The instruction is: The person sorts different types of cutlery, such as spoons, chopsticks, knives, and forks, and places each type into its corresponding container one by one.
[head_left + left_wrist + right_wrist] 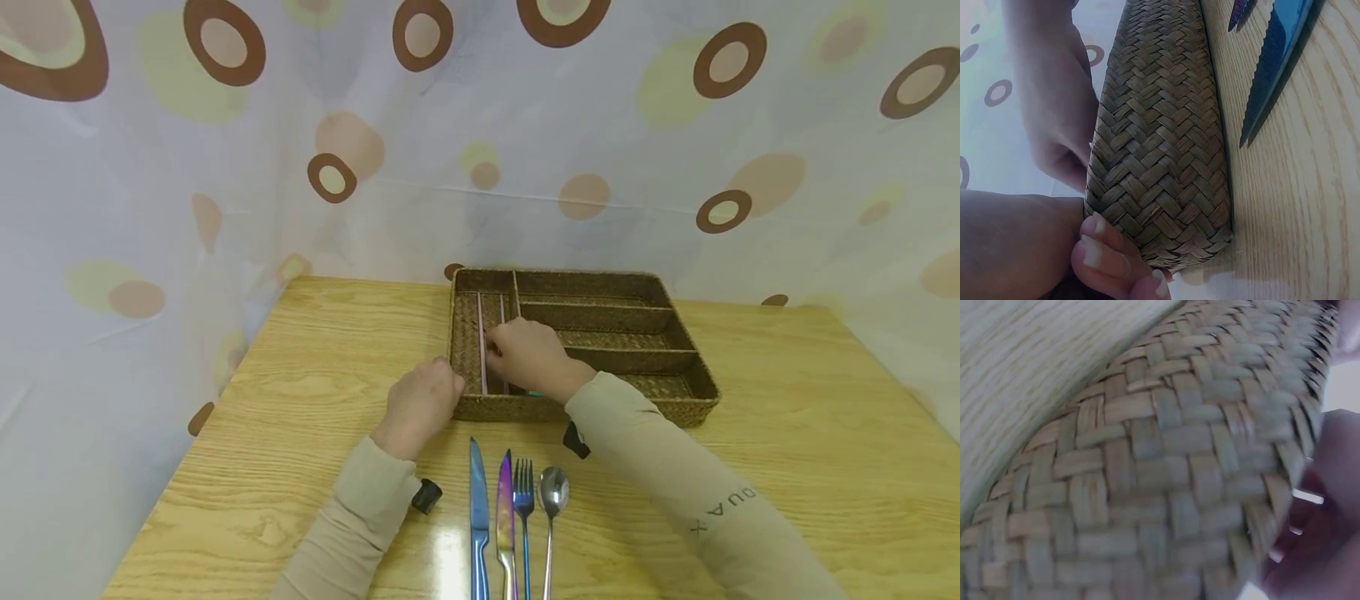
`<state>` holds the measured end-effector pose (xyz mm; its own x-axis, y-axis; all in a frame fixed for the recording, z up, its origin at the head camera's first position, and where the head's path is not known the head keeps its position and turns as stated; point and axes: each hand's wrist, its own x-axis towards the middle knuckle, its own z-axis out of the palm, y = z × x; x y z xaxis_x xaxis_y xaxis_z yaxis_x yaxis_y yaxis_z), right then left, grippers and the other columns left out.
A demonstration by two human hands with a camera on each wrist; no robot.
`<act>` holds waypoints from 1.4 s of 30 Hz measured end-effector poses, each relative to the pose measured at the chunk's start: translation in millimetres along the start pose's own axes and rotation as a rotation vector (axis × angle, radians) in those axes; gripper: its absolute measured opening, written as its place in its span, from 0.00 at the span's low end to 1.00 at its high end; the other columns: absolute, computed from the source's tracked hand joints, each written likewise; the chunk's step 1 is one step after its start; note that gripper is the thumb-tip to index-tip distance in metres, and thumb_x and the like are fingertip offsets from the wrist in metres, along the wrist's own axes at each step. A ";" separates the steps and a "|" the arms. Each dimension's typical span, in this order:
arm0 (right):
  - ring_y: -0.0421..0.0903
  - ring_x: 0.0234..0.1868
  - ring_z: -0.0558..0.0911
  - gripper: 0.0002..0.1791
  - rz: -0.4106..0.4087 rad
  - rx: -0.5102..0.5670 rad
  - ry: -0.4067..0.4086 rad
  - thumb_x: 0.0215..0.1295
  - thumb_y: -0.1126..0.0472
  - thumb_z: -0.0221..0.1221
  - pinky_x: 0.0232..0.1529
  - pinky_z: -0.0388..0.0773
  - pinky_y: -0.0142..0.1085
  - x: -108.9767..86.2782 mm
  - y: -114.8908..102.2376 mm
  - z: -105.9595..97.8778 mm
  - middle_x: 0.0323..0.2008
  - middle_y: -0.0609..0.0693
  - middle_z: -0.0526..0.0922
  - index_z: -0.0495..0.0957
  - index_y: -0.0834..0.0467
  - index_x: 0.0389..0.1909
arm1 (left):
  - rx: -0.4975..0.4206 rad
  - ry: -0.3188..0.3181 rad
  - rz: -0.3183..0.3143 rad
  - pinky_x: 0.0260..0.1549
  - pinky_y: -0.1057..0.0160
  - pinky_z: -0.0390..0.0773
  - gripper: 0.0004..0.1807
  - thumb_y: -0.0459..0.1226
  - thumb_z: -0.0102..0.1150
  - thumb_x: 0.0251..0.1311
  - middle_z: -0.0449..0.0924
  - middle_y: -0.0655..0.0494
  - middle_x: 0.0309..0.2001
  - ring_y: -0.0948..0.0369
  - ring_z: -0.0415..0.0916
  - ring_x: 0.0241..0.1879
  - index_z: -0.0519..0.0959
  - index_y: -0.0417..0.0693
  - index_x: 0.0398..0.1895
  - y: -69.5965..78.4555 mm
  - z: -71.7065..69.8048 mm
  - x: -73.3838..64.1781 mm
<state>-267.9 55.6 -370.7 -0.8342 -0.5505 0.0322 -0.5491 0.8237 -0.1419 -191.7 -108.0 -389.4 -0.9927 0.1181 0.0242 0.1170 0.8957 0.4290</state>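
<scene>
A woven cutlery tray (517, 408) with several compartments stands on the table. My left hand (423, 400) grips its front left corner, fingertips (1100, 250) curled against the woven wall in the left wrist view. My right hand (528, 354) reaches over the front wall into the left compartment, fingers bent down between two thin pale pink strips (482, 350) that run front to back there. Its fingertips are hidden, so I cannot tell whether they pinch a strip. In the right wrist view the tray's wall (1147, 469) covers most of the picture, with the blurred right hand (1322, 519) at the edge.
In front of the tray lie a blue knife (478, 500), a purple-gold knife (506, 517), a blue fork (524, 492) and a silver spoon (553, 492), side by side. A bit of green (535, 393) shows inside the tray. Patterned cloth (525, 167) hangs behind the wooden table (315, 367).
</scene>
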 end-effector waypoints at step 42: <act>0.24 0.34 0.75 0.08 -0.410 0.528 -0.288 0.72 0.62 0.54 0.37 0.78 0.23 -201.2 -17.2 28.7 0.36 0.39 0.84 0.80 0.53 0.47 | -0.028 -0.028 -0.007 0.09 0.68 0.56 0.26 0.40 0.48 0.74 0.54 0.59 0.13 0.64 0.52 0.13 0.59 0.51 0.13 1.6 0.1 -0.1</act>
<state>-89.2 148.3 -403.1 -0.4802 -0.8746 -0.0666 -0.6557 0.4084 -0.6350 -191.4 -106.6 -388.8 -0.9923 0.1235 -0.0039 0.1083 0.8841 0.4545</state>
